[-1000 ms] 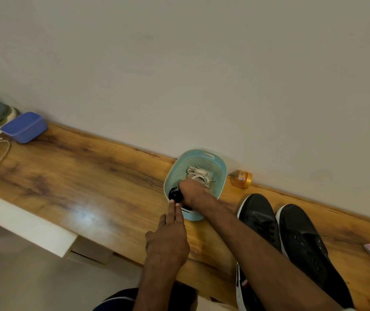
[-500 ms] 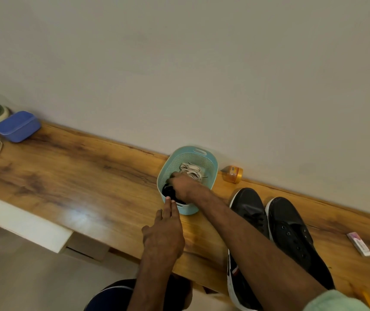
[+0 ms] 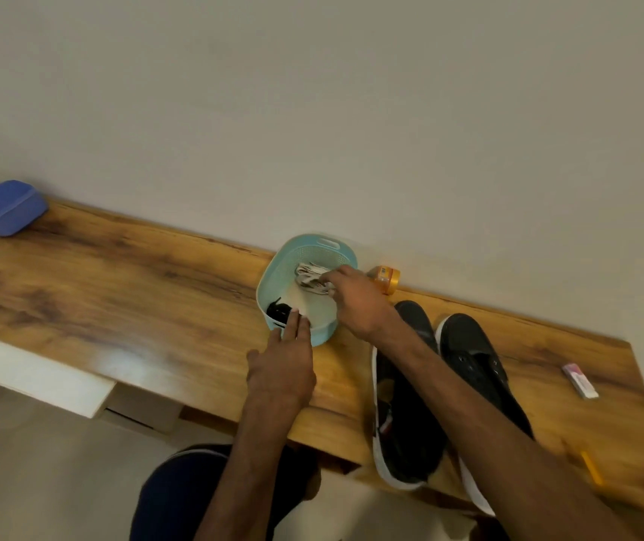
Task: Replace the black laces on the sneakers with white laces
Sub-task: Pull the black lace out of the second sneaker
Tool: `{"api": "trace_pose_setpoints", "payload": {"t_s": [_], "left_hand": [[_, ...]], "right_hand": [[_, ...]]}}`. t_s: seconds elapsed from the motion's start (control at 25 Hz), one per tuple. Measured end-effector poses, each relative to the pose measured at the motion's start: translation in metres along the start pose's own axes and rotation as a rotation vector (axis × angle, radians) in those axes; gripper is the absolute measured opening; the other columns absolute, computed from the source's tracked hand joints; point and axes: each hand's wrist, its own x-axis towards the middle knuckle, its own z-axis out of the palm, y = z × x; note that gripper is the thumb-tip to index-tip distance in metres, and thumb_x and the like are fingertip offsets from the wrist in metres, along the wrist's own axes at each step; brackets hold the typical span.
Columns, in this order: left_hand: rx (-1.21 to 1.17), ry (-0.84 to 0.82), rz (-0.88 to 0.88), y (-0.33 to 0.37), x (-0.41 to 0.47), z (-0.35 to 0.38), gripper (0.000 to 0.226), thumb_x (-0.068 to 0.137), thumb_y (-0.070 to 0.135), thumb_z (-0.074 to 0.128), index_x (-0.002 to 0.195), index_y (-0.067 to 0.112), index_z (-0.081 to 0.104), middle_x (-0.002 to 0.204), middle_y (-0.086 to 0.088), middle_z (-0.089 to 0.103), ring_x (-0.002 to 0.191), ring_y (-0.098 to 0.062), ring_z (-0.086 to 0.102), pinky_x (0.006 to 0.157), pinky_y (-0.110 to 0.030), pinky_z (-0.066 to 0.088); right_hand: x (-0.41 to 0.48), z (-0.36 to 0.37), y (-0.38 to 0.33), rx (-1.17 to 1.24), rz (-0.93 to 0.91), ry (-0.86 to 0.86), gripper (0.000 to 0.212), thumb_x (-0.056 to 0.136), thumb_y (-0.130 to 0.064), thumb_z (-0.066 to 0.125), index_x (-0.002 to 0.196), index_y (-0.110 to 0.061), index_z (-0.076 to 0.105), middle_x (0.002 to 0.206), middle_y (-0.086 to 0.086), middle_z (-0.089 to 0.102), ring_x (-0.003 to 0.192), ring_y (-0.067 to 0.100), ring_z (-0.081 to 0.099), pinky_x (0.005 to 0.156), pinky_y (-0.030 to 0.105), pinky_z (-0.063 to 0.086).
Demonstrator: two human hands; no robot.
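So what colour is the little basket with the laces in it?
Light turquoise blue. The basket shows best in the head view, the only one.

- A plain room, apparently in a home: a bare off-white wall [image 3: 351,111] behind a long wood-grain table [image 3: 136,290].
- Household odds and ends line the table: a blue lidded box [image 3: 4,206], a teal plastic basket [image 3: 285,263], a small orange jar [image 3: 384,279].
- A pair of black sneakers [image 3: 468,345] stands beside them, above a pale floor [image 3: 39,482].
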Motion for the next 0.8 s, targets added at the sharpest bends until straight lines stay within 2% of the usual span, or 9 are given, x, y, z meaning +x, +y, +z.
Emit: {"api": "trace_pose_setpoints", "payload": {"t_s": [0.12, 0.24, 0.36, 0.4, 0.48, 0.56, 0.64, 0.72, 0.8], "left_hand": [[-0.039, 0.032, 0.102, 0.023, -0.003, 0.007, 0.066, 0.103, 0.028, 0.045, 0.158, 0.017, 0.011, 0.167, 0.006, -0.002, 0.149, -0.021, 0.021, 0.106, -0.049, 0.040], [-0.076, -0.031, 0.216, 0.053, -0.012, 0.022, 0.068, 0.101, 0.040, 0.049, 0.156, 0.018, 0.017, 0.166, 0.000, 0.011, 0.145, -0.026, 0.031, 0.109, -0.048, 0.040], [-0.106, -0.127, 0.269, 0.075, -0.022, 0.043, 0.068, 0.097, 0.044, 0.054, 0.153, 0.021, 0.023, 0.151, -0.006, 0.042, 0.130, -0.029, 0.049, 0.104, -0.047, 0.044], [-0.102, -0.149, 0.270, 0.082, -0.024, 0.048, 0.069, 0.096, 0.044, 0.055, 0.153, 0.022, 0.023, 0.145, -0.007, 0.050, 0.126, -0.029, 0.053, 0.102, -0.047, 0.046], [-0.051, -0.160, 0.245, 0.093, -0.029, 0.057, 0.074, 0.095, 0.045, 0.058, 0.154, 0.020, 0.020, 0.138, -0.009, 0.056, 0.123, -0.029, 0.056, 0.101, -0.045, 0.047], [-0.003, -0.131, 0.203, 0.102, -0.032, 0.063, 0.074, 0.094, 0.044, 0.059, 0.152, 0.015, 0.023, 0.136, -0.011, 0.055, 0.122, -0.030, 0.055, 0.101, -0.044, 0.047], [0.039, -0.085, 0.167, 0.112, -0.036, 0.067, 0.070, 0.095, 0.040, 0.059, 0.149, 0.011, 0.027, 0.135, -0.013, 0.053, 0.121, -0.030, 0.055, 0.099, -0.044, 0.048], [0.042, -0.065, 0.144, 0.117, -0.040, 0.069, 0.067, 0.095, 0.035, 0.058, 0.148, 0.008, 0.027, 0.135, -0.014, 0.050, 0.120, -0.030, 0.056, 0.098, -0.043, 0.049], [0.007, -0.075, 0.125, 0.120, -0.043, 0.072, 0.066, 0.096, 0.032, 0.057, 0.149, 0.007, 0.025, 0.137, -0.015, 0.048, 0.119, -0.031, 0.057, 0.097, -0.043, 0.050]], "right_hand": [[-0.091, -0.021, 0.027, 0.050, 0.131, 0.159, 0.033, 0.097, -0.009, 0.054, 0.129, -0.009, 0.059, 0.130, 0.009, 0.057, 0.122, 0.027, 0.048, 0.103, 0.036, 0.039], [-0.178, -0.029, 0.056, -0.070, 0.334, 0.219, 0.036, 0.099, -0.014, 0.052, 0.134, -0.010, 0.054, 0.139, 0.008, 0.052, 0.131, 0.027, 0.043, 0.112, 0.039, 0.033], [-0.235, -0.024, 0.078, -0.191, 0.639, 0.026, 0.055, 0.101, -0.033, 0.048, 0.151, -0.021, 0.029, 0.160, 0.008, 0.022, 0.146, 0.034, 0.021, 0.114, 0.056, 0.028], [-0.248, -0.022, 0.081, -0.164, 0.710, -0.057, 0.061, 0.101, -0.037, 0.045, 0.154, -0.026, 0.018, 0.162, 0.007, 0.013, 0.146, 0.038, 0.021, 0.112, 0.060, 0.032], [-0.260, -0.017, 0.085, -0.058, 0.737, -0.132, 0.070, 0.103, -0.035, 0.043, 0.157, -0.034, -0.001, 0.162, 0.011, 0.006, 0.130, 0.041, 0.044, 0.100, 0.056, 0.047], [-0.260, -0.011, 0.087, -0.044, 0.692, -0.151, 0.079, 0.101, -0.025, 0.046, 0.157, -0.034, -0.009, 0.159, 0.015, 0.007, 0.108, 0.037, 0.060, 0.088, 0.047, 0.054], [-0.254, -0.009, 0.092, -0.124, 0.694, -0.145, 0.076, 0.100, -0.020, 0.048, 0.159, -0.028, 0.001, 0.159, 0.018, 0.010, 0.105, 0.034, 0.062, 0.087, 0.044, 0.054], [-0.245, -0.012, 0.097, -0.186, 0.710, -0.107, 0.064, 0.099, -0.018, 0.050, 0.155, -0.019, 0.021, 0.152, 0.016, 0.024, 0.104, 0.032, 0.062, 0.085, 0.042, 0.056], [-0.237, -0.018, 0.103, -0.203, 0.725, -0.093, 0.058, 0.099, -0.015, 0.050, 0.152, -0.015, 0.027, 0.145, 0.014, 0.032, 0.103, 0.031, 0.063, 0.081, 0.040, 0.055]]}}
